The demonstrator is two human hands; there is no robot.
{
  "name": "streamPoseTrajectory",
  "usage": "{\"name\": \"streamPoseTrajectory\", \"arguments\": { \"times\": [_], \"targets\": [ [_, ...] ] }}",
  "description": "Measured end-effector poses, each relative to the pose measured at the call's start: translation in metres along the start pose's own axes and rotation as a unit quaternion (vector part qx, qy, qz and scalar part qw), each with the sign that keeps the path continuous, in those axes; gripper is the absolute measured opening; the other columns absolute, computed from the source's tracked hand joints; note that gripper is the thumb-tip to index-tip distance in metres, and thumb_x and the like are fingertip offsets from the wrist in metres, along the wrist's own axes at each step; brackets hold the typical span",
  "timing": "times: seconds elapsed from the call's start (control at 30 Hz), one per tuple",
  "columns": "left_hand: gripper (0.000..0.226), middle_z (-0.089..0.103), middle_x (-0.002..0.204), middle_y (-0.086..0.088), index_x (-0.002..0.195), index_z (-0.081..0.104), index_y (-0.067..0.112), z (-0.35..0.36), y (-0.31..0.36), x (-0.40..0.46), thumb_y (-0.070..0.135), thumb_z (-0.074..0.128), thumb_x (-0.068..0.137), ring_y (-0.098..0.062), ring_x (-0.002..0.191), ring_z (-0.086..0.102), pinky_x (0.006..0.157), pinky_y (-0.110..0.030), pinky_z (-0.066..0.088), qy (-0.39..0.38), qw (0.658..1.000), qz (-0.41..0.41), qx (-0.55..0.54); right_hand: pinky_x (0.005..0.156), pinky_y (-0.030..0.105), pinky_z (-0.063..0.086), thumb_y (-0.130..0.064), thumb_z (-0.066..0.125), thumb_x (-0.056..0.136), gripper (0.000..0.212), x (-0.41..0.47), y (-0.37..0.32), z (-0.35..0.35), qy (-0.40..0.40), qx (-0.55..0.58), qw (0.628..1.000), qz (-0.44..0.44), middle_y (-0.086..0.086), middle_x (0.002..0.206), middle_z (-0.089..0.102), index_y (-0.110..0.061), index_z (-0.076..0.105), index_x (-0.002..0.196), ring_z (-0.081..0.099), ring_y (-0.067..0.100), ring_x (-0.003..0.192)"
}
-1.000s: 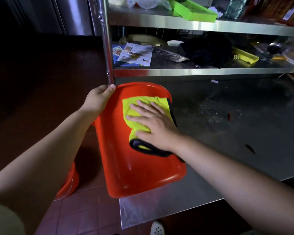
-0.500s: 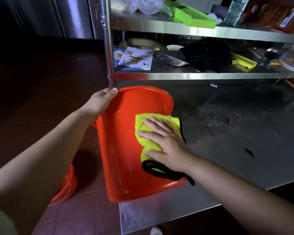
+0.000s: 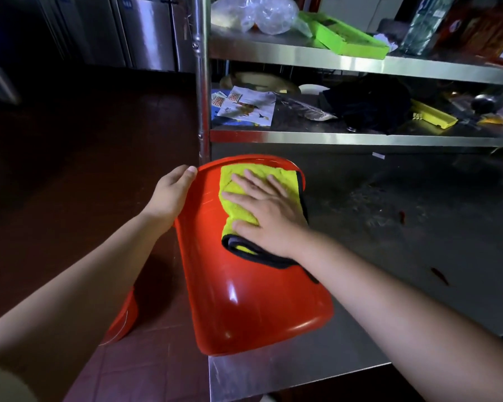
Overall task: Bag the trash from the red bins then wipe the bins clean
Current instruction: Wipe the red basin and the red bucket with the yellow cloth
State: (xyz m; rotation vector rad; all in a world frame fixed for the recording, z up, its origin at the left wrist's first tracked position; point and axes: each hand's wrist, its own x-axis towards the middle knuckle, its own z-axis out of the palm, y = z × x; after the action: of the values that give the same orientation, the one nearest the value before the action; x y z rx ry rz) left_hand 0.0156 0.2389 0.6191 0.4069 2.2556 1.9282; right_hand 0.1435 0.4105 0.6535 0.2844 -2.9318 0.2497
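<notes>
A red bin [image 3: 244, 300] lies on its side at the left corner of a steel table [image 3: 389, 256], its outer wall facing up. My left hand [image 3: 172, 192] grips the bin's far left edge, thumb on top. My right hand [image 3: 269, 213] lies flat with spread fingers on a yellow cloth with a black border [image 3: 238, 198], pressing it against the bin's wall near its far end. A second red bin [image 3: 122, 317] shows partly on the floor under my left forearm.
Steel shelves [image 3: 360, 137] stand behind the bin with papers [image 3: 244, 108], a black bundle [image 3: 366, 103], green trays [image 3: 346, 39] and a clear plastic bag [image 3: 256, 13]. A shelf post [image 3: 202, 97] rises just beyond my left hand. The tabletop bears small scraps [image 3: 439, 275].
My right hand slid the cloth toward me and to the right half a second ago, then back up toward the bin's far end. My left hand has kept its grip.
</notes>
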Motion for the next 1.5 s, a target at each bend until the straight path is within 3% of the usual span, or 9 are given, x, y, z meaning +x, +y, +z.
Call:
{"name": "streamPoseTrajectory", "arguments": {
  "times": [0.1,0.17,0.33,0.67,0.8,0.97,1.2,1.4,1.5],
  "targets": [
    [0.022,0.066,0.092,0.004,0.096,0.067,0.021,0.002,0.010,-0.003,0.016,0.045,0.096,-0.012,0.087,0.059,0.081,-0.034,0.048,0.030,0.997,0.054,0.053,0.119,0.041,0.000,-0.051,0.043,0.086,0.055,-0.038,-0.019,0.002,-0.012,-0.003,0.999,-0.036,-0.011,0.156,0.018,-0.038,0.041,0.139,0.003,0.007,0.146],
    [0.027,0.066,0.107,-0.003,0.106,0.067,0.016,0.012,0.026,0.000,0.010,0.045,0.093,-0.019,0.103,0.060,0.093,-0.034,0.044,0.022,0.986,0.108,0.127,0.119,0.043,0.004,-0.047,0.048,0.084,0.054,-0.059,-0.029,0.003,-0.012,0.000,0.998,-0.054,-0.009,0.155,0.024,-0.036,0.047,0.136,0.007,0.009,0.146],
    [0.035,0.065,0.116,-0.008,0.113,0.062,0.025,0.048,0.057,0.008,0.046,0.043,0.094,-0.027,0.113,0.056,0.103,-0.040,0.038,-0.073,0.950,0.087,0.289,0.118,0.047,0.007,-0.049,0.053,0.079,0.051,-0.088,-0.045,0.008,-0.025,-0.046,0.992,-0.117,-0.007,0.150,0.037,-0.034,0.054,0.128,0.016,0.015,0.145],
    [0.029,0.061,0.101,-0.009,0.108,0.059,0.024,0.044,0.051,0.014,0.042,0.039,0.098,-0.031,0.116,0.052,0.109,-0.049,0.029,-0.108,0.961,0.039,0.250,0.118,0.041,0.008,-0.039,0.060,0.077,0.048,-0.056,-0.007,0.003,-0.008,0.024,0.993,-0.119,-0.008,0.147,0.042,-0.034,0.058,0.125,0.023,0.010,0.143],
    [0.035,0.057,0.129,-0.008,0.122,0.058,0.024,0.045,0.049,0.015,0.041,0.039,0.098,-0.024,0.127,0.045,0.111,-0.044,0.026,-0.092,0.962,0.039,0.254,0.118,0.038,0.010,-0.037,0.056,0.082,0.045,-0.011,0.021,-0.004,0.041,0.057,0.997,-0.022,-0.008,0.148,0.039,-0.033,0.058,0.127,0.023,0.009,0.142],
    [0.044,0.051,0.138,-0.007,0.131,0.052,0.022,0.039,0.042,0.017,0.047,0.040,0.096,-0.026,0.130,0.043,0.110,-0.048,0.030,-0.096,0.973,0.004,0.209,0.118,0.038,0.009,-0.034,0.056,0.087,0.043,0.010,0.033,-0.006,0.045,0.079,0.996,0.009,-0.009,0.151,0.035,-0.034,0.055,0.129,0.020,0.009,0.143],
    [0.040,0.057,0.129,-0.006,0.125,0.056,0.018,0.021,0.030,0.010,0.042,0.046,0.095,-0.020,0.124,0.048,0.111,-0.037,0.032,-0.069,0.990,-0.016,0.119,0.118,0.042,0.008,-0.041,0.054,0.083,0.051,-0.071,-0.006,0.008,0.055,0.082,0.994,-0.042,-0.005,0.151,0.033,-0.031,0.052,0.133,0.016,0.012,0.145],
    [0.029,0.055,0.099,0.009,0.113,0.059,0.008,0.012,0.028,0.004,0.026,0.042,0.099,-0.003,0.093,0.048,0.090,-0.026,0.041,-0.091,0.995,-0.005,0.046,0.116,0.050,0.012,-0.033,0.067,0.078,0.056,-0.130,-0.022,0.023,0.035,0.104,0.989,-0.094,-0.002,0.150,0.035,-0.028,0.054,0.132,0.018,0.018,0.145],
    [0.016,0.055,0.093,0.008,0.096,0.059,0.023,0.014,0.030,0.006,0.026,0.044,0.098,-0.006,0.090,0.050,0.086,-0.022,0.038,-0.093,0.995,-0.013,0.044,0.117,0.047,0.011,-0.035,0.063,0.080,0.050,-0.115,-0.014,0.019,0.033,0.116,0.986,-0.112,-0.003,0.149,0.038,-0.028,0.057,0.129,0.020,0.015,0.144]
  ]
}}
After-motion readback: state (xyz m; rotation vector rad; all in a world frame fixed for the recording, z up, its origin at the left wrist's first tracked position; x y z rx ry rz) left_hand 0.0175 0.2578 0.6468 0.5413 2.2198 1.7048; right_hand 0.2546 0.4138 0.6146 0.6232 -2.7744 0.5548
